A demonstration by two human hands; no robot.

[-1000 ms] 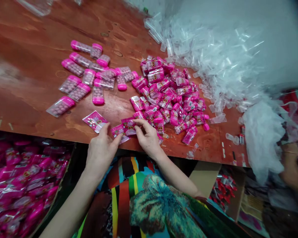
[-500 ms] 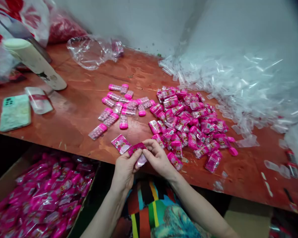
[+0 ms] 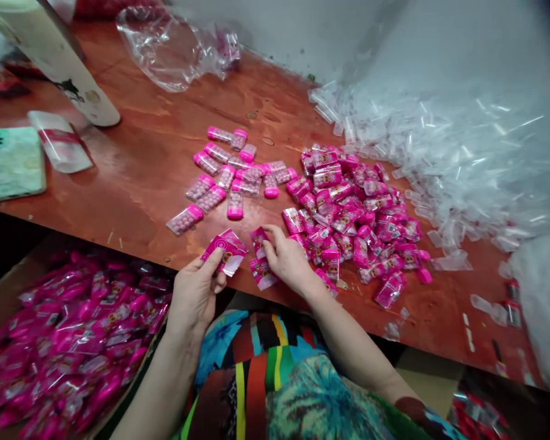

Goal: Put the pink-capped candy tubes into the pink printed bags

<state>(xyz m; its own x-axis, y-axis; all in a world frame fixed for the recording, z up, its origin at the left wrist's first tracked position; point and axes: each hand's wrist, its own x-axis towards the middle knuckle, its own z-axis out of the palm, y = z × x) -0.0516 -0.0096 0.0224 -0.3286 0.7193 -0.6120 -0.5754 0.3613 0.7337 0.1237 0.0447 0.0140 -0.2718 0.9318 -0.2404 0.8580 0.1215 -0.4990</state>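
Observation:
My left hand point(image 3: 197, 287) pinches a pink printed wrapper point(image 3: 231, 249) between thumb and fingers, near the table's front edge. My right hand point(image 3: 288, 260) is just to the right, its thumb and fingertips closed on a smaller-looking pink wrapper piece point(image 3: 258, 239). Below those fingertips another pink wrapper point(image 3: 261, 275) shows at the table edge; whether it is joined to the held one I cannot tell. Beyond both hands lie several clear, pink-capped bottles of pale pink balls point(image 3: 212, 198). A heap of pink-wrapped bottles point(image 3: 343, 214) rises right beside my right hand.
Clear plastic tubes point(image 3: 440, 153) are piled at the right against the wall. A box of pink-wrapped pieces point(image 3: 73, 342) stands below the table's left front edge. Toward the left are a phone point(image 3: 13, 162), a clear packet point(image 3: 60, 140), a pale flask point(image 3: 55, 61) and a clear bag point(image 3: 169, 52).
My hands have moved apart, the left one going left with a pink wrapper. Each now holds pink wrapper material, where before both met on one piece. The camera view has shifted.

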